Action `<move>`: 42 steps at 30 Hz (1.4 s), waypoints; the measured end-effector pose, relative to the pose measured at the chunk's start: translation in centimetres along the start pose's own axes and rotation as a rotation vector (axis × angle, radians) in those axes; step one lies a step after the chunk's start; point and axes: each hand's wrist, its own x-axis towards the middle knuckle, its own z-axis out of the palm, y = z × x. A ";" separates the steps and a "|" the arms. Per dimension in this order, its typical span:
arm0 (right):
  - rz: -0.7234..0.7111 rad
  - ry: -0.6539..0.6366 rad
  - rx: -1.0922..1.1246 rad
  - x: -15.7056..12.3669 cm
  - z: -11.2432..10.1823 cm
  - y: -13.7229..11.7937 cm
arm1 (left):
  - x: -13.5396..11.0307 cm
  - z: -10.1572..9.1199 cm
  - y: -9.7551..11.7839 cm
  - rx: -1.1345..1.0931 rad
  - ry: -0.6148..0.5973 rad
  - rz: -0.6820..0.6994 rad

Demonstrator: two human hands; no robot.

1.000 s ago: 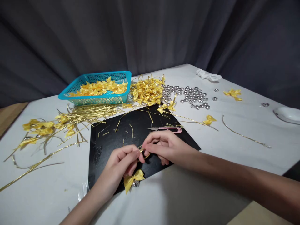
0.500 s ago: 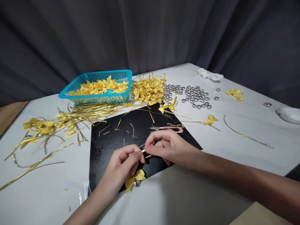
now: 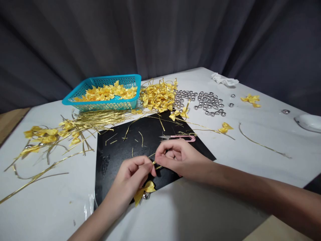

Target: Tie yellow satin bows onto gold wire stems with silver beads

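Note:
Over the black mat [image 3: 117, 167], my left hand [image 3: 136, 172] and my right hand [image 3: 177, 155] pinch a gold cord [image 3: 154, 163] between thumbs and forefingers, their fingertips almost touching. Part of the cord is hidden by my fingers. Below my left hand hangs or rests a yellow ribbon bow [image 3: 147, 187] with a silver bell-like bead [image 3: 145, 195] at its middle; whether it joins the cord is hidden. Just beyond my right hand lies a pair of pink-handled thread snips [image 3: 185, 137], blades pointing left.
A blue basket [image 3: 75, 95] holds yellow bows. Beside it lie a heap of bows with cords [image 3: 159, 95] and silver beads [image 3: 210, 102]. Gold cords [image 3: 97, 118] are bundled in front of the basket. A crumpled tissue [image 3: 224, 80] and a white dish [image 3: 309, 122] are at the right.
My fingertips have drawn slightly closer together on the cord, less of which now shows between them. Everything else looks the same.

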 end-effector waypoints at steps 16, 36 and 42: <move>-0.008 0.007 -0.098 -0.1 0.4 0.2 | -0.1 0.5 0.8 0.029 0.014 -0.013; -0.203 -0.023 -0.380 0.0 0.0 0.0 | -0.1 0.4 0.5 0.157 0.049 0.091; -0.320 0.055 -0.392 -0.5 -0.9 -0.9 | -1.8 -2.2 3.8 0.623 0.292 0.212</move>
